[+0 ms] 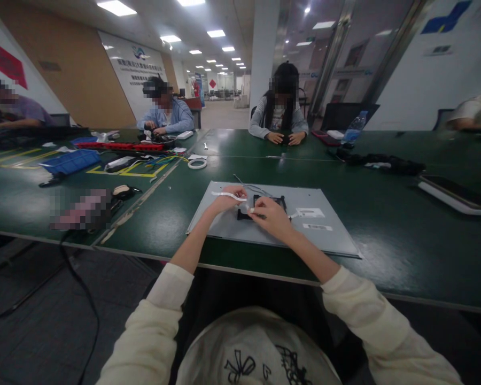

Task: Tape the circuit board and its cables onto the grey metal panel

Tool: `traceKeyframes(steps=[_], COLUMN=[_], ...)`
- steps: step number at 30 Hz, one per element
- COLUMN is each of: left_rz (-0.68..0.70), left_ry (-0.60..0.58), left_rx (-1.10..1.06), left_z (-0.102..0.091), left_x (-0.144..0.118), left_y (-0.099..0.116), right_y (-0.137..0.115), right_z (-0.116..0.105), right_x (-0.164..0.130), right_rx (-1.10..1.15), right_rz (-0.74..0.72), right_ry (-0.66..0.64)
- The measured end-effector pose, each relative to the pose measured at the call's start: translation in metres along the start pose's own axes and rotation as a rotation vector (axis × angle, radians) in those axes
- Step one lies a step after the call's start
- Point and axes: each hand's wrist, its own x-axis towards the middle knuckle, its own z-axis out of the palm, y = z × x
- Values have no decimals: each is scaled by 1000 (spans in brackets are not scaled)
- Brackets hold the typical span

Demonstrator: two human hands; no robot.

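Note:
A flat grey panel lies on the green table in front of me, with a black bracket near its middle and white labels on its right side. Over the panel, my left hand has its fingers closed on a narrow white strip that runs across the hand. My right hand is closed in a pinch beside the bracket. What sits in its fingertips is too small to name. A blurred, clear piece shows between the two hands. Thin grey cables curve behind them.
A white tape roll and a blue tray lie to the left, near a pink pouch. Across the table, two people sit working. A water bottle and a dark tablet-like slab are on the right.

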Motion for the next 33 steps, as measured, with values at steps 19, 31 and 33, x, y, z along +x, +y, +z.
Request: traceKeyframes(steps=[19,31,33], left_rz=[85,91,98], left_ry=[-125,-178,-186], left_rx=[158,183,193], left_z=[12,11,11], left_x=[-1,-3,-4], left_y=[2,5,5], right_y=[-11,-12,-12], right_z=[7,10,9], right_x=[-7,-8,-8], right_rx=[-326,-373,-366], right_rz=[-265,-354,-363], right_ry=[-223,-342,-359])
